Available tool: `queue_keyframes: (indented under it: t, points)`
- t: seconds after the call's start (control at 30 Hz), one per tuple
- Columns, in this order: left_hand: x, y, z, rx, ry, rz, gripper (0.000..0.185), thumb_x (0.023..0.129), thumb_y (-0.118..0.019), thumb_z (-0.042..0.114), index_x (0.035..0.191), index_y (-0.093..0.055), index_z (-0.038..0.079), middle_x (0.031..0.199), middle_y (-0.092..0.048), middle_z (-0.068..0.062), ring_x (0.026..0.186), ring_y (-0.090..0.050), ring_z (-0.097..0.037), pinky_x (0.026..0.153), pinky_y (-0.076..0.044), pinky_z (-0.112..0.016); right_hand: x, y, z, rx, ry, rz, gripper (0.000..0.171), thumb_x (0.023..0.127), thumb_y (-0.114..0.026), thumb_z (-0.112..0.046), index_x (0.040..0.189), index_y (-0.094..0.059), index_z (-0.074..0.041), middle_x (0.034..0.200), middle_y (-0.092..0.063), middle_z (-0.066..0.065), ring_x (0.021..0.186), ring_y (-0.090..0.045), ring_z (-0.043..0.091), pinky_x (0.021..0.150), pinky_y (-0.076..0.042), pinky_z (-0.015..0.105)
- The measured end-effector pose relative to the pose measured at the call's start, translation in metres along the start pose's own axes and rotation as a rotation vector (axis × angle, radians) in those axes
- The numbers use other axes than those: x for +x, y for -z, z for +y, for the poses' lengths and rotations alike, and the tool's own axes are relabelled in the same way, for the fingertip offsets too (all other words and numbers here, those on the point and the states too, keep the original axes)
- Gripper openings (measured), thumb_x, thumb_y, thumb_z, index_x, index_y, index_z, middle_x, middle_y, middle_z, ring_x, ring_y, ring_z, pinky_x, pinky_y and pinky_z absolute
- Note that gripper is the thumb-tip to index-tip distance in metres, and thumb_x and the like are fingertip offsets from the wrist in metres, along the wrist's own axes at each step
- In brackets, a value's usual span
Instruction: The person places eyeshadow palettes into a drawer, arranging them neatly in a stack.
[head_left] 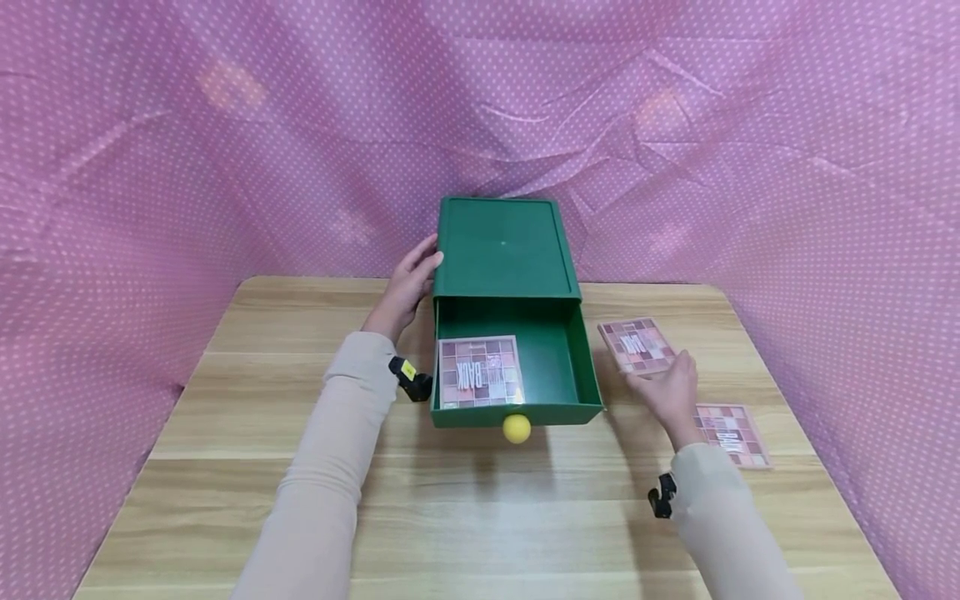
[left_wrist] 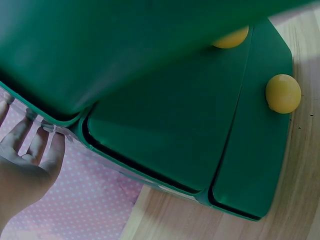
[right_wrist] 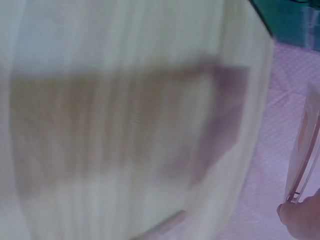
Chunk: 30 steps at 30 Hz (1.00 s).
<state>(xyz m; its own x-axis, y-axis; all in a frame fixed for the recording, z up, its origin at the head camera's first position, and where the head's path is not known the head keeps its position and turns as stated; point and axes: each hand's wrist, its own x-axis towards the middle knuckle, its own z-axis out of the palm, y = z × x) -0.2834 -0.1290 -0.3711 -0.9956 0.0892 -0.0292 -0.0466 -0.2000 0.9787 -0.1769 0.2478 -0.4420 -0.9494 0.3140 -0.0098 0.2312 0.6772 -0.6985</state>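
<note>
L hand (head_left: 408, 283) lies flat, fingers straight, vs the green drawer box (head_left: 501, 246) side, R hand (head_left: 670, 387) pinches an eyeshadow palette (head_left: 637, 345) tilted just off the table (head_left: 480, 517) right of the open drawer (head_left: 564, 367), w/ thin edge grip it could slip or clip the drawer wall.

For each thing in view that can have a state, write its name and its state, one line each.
Green drawer box: drawer pulled open.
Palette in drawer: lying flat, closed.
Palette at right hand: lifted at one edge, held.
Third palette: flat on table.
Left hand: open, steadying box.
Right hand: gripping palette.
</note>
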Motion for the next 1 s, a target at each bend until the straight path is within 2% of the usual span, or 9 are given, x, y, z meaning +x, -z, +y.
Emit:
queue_keyframes:
  t: [0.1, 0.23, 0.33, 0.43, 0.77, 0.9, 1.0]
  points:
    - [0.000, 0.000, 0.000, -0.003, 0.003, 0.007, 0.048, 0.088, -0.051, 0.024, 0.133, -0.035, 0.018, 0.132, -0.034, 0.000, 0.097, -0.048, -0.019, 0.080, -0.042, -0.029, 0.001, 0.007, -0.007, -0.010, 0.048, 0.023, 0.104, 0.064, -0.074, -0.022, 0.132, -0.003, 0.012, 0.129, -0.018, 0.034, 0.117, -0.021, 0.044, 0.098, -0.017, 0.047]
    - [0.000, -0.001, 0.001, -0.005, 0.011, 0.020, 0.047, 0.087, -0.052, 0.025, 0.132, -0.038, 0.020, 0.132, -0.035, 0.000, 0.095, -0.049, -0.018, 0.077, -0.042, -0.028, 0.002, 0.015, -0.018, -0.017, 0.130, 0.086, 0.096, 0.060, -0.077, -0.022, 0.127, -0.018, 0.013, 0.117, -0.032, 0.030, 0.106, -0.033, 0.041, 0.093, -0.026, 0.048]
    - [-0.001, -0.001, 0.002, 0.005, 0.017, 0.020, 0.047, 0.087, -0.052, 0.026, 0.132, -0.038, 0.021, 0.132, -0.035, 0.001, 0.096, -0.049, -0.018, 0.080, -0.041, -0.030, 0.001, 0.023, -0.027, -0.007, 0.177, 0.113, 0.089, 0.058, -0.079, -0.023, 0.121, -0.027, 0.012, 0.109, -0.037, 0.026, 0.099, -0.037, 0.038, 0.089, -0.030, 0.048]
    - [-0.001, -0.001, 0.002, 0.009, 0.021, 0.017, 0.047, 0.087, -0.052, 0.027, 0.131, -0.038, 0.022, 0.132, -0.035, 0.002, 0.098, -0.048, -0.019, 0.083, -0.039, -0.033, -0.001, 0.032, -0.036, 0.006, 0.200, 0.106, 0.086, 0.058, -0.079, -0.026, 0.119, -0.030, 0.010, 0.108, -0.038, 0.024, 0.098, -0.037, 0.038, 0.086, -0.031, 0.049]
    - [-0.001, -0.001, 0.003, 0.013, 0.027, 0.014, 0.047, 0.086, -0.053, 0.028, 0.131, -0.039, 0.023, 0.132, -0.035, 0.002, 0.099, -0.047, -0.019, 0.084, -0.039, -0.033, -0.010, 0.058, -0.061, 0.012, 0.257, 0.060, 0.099, 0.062, -0.076, -0.032, 0.132, -0.018, 0.007, 0.127, -0.030, 0.026, 0.115, -0.028, 0.042, 0.093, -0.023, 0.053]
    - [-0.001, -0.001, 0.002, 0.010, 0.026, 0.013, 0.047, 0.086, -0.053, 0.028, 0.131, -0.039, 0.023, 0.131, -0.035, 0.002, 0.098, -0.048, -0.019, 0.084, -0.039, -0.033, -0.016, 0.064, -0.069, 0.019, 0.288, 0.067, 0.088, 0.061, -0.077, -0.032, 0.126, -0.029, 0.003, 0.120, -0.037, 0.021, 0.110, -0.034, 0.038, 0.090, -0.027, 0.053]
    - [0.000, 0.000, 0.002, 0.010, 0.027, 0.012, 0.047, 0.086, -0.053, 0.028, 0.131, -0.039, 0.023, 0.132, -0.035, 0.002, 0.100, -0.047, -0.019, 0.086, -0.037, -0.035, -0.021, 0.069, -0.076, 0.018, 0.303, 0.057, 0.089, 0.062, -0.077, -0.032, 0.127, -0.027, 0.002, 0.122, -0.036, 0.021, 0.112, -0.032, 0.038, 0.091, -0.025, 0.053]
